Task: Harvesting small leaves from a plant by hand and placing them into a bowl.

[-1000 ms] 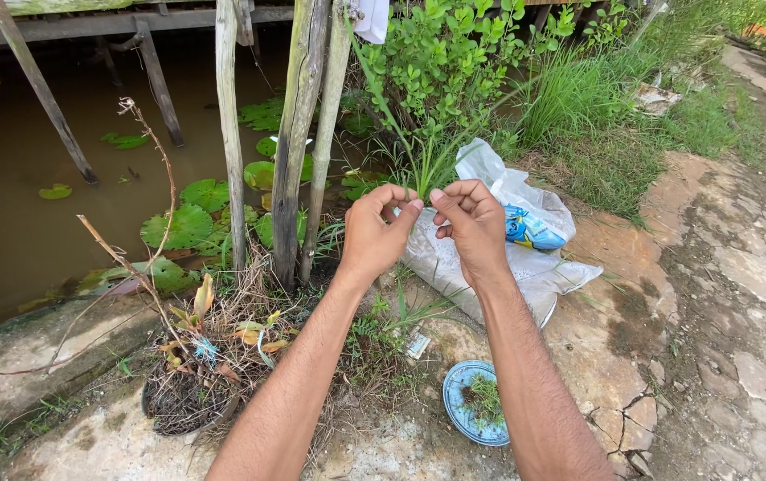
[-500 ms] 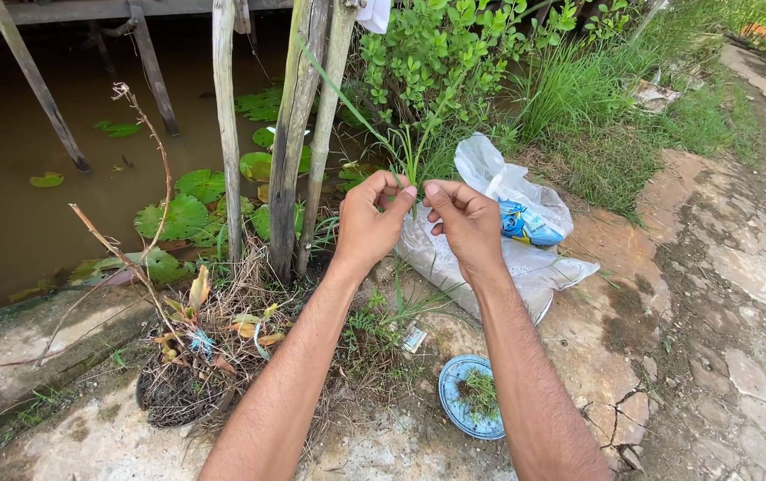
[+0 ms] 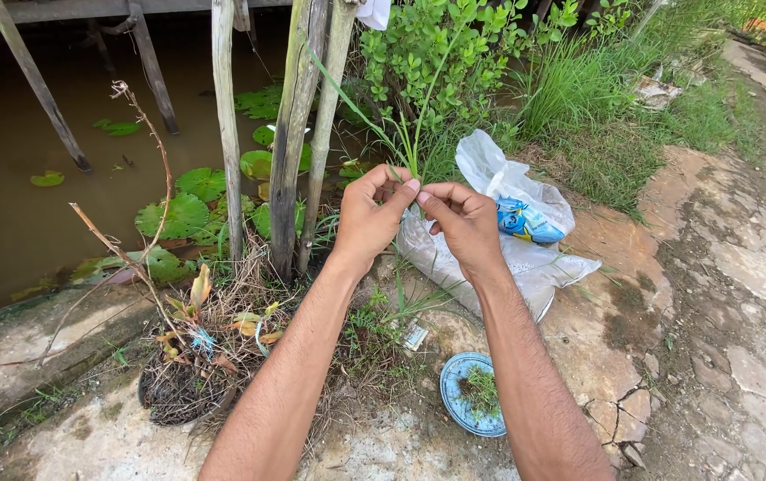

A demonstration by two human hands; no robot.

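glossy plastic bag, rough wooden posts

This is an outdoor spot on the bank of a pond, beside a rough garden path. Brown still water fills the far left, with lily pads floating on it and weathered wooden posts standing at its edge. A cracked stone path runs along the right, bordered by tall grass and a leafy shrub. Near the left lies a pot of dry twigs.
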